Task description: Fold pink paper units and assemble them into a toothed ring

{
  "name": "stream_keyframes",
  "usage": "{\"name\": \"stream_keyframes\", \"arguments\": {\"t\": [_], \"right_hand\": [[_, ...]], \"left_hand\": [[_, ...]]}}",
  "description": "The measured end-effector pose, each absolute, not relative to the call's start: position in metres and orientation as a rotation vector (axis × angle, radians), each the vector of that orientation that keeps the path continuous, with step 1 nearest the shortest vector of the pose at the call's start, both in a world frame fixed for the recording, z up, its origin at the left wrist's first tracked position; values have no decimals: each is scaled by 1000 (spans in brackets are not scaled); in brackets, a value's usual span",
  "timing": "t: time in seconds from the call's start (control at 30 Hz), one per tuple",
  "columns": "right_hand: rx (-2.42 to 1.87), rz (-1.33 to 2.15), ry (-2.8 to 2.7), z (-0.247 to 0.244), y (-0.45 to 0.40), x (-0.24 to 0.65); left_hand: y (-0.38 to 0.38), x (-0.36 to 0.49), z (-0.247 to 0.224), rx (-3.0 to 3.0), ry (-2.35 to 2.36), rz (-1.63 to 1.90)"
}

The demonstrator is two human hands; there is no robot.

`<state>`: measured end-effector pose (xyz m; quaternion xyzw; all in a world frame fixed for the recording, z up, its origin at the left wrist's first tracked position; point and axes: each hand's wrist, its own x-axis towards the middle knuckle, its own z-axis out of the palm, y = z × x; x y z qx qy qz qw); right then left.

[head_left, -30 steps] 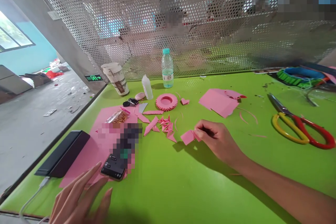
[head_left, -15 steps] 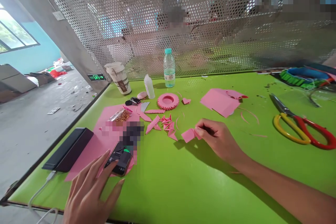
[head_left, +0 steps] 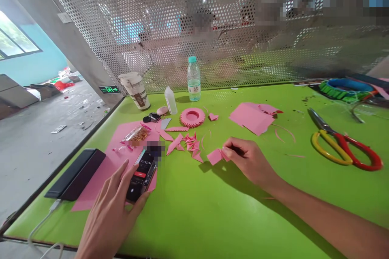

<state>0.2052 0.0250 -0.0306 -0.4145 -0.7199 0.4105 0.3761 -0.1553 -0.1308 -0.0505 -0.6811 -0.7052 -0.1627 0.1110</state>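
My left hand (head_left: 111,206) has its thumb at one edge of a smartphone (head_left: 142,176) and its fingers along the other, gripping it over a large pink paper sheet (head_left: 100,166). The phone's lit screen shows a timer and a red button. My right hand (head_left: 247,160) pinches small pink paper pieces (head_left: 215,156) between thumb and fingertips, just above the green table (head_left: 188,210). Left of these lie several folded pink paper pieces (head_left: 191,141) and zigzag-edged strips (head_left: 174,144). Behind them sits a round pink folded-paper ring (head_left: 192,117), with a small paper heart (head_left: 213,117) beside it.
A power bank (head_left: 75,174) with a white cable lies at the left edge. At the back stand a paper cup (head_left: 135,91), a white squeeze bottle (head_left: 170,100) and a water bottle (head_left: 193,79). Pink paper (head_left: 252,117) and scissors (head_left: 343,141) lie to the right.
My left index finger has left the phone's screen, and my hand has closed on the phone's edges. The screen has changed to a timer. My right hand keeps its pinch on the paper.
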Motion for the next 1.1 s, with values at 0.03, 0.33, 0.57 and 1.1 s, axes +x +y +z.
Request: {"name": "stream_keyframes", "arguments": {"t": [0.03, 0.33, 0.57, 1.1], "right_hand": [[-1057, 1050, -1844, -30, 25, 205], [-1057, 1030, -1866, -29, 25, 205], [-1061, 956, -1907, -28, 23, 203], [-1025, 769, -2043, -24, 15, 200]], "left_hand": [[-128, -154, -50, -1992, -2087, -453], [-115, -135, -31, -1912, -2128, -447], [-63, -32, 25, -2510, -1603, -841], [2, -1, 3, -2943, -1815, -1157]]}}
